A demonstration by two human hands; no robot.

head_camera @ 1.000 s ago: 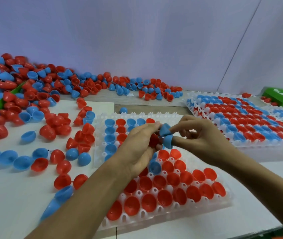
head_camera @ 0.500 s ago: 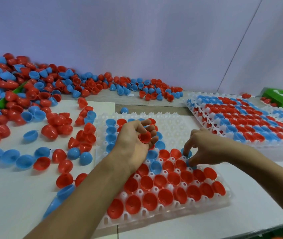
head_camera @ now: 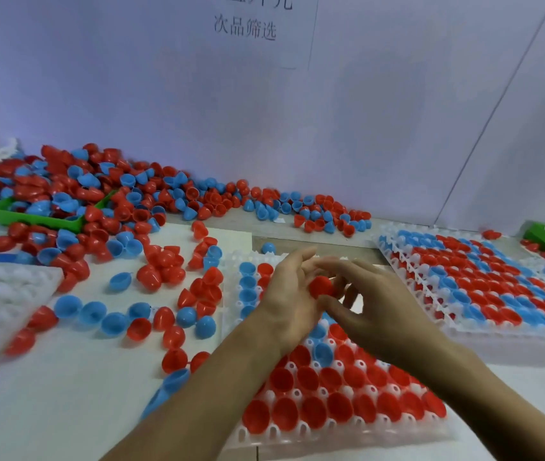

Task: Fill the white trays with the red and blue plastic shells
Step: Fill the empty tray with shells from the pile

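A: Red, moulded plastic: one small hollow red shell (head_camera: 321, 287), head view, held up over the partly filled white cell tray (head_camera: 337, 430) in front of the person. Held how?

B: Between both hands. The left hand (head_camera: 289, 301) cradles it against the palm side, its fingers (head_camera: 304, 257) fairly straight and loosely together. The right hand (head_camera: 369, 311) comes in from the other side with fingers (head_camera: 334, 306) spread and lightly curved, tips at the shell. Whether it pinches or only touches, I cannot tell; the frame is smeared there.

A: Reason for the position?

B: Judged: a hand-over or a turning of the shell so that its open side faces up, as the seated ones do, before it goes into a free cell.

A: Tray status?

B: Near rows hold red shells with a few blue; the left column holds blue. The middle is hidden under the hands, so the free cells cannot be counted.

A: Stock?

B: Loose heap of red and blue plastic shells (head_camera: 104, 201) along the back of the bench (head_camera: 48, 410), spilling round a shallow green plastic bin (head_camera: 35, 217), with stragglers nearer the tray, kept within reach of the left hand.

A: Other entries?

B: Filled white trays in red and blue stripes (head_camera: 483, 277) to the right, set aside as done. An empty white tray (head_camera: 1, 294) waits at far left.
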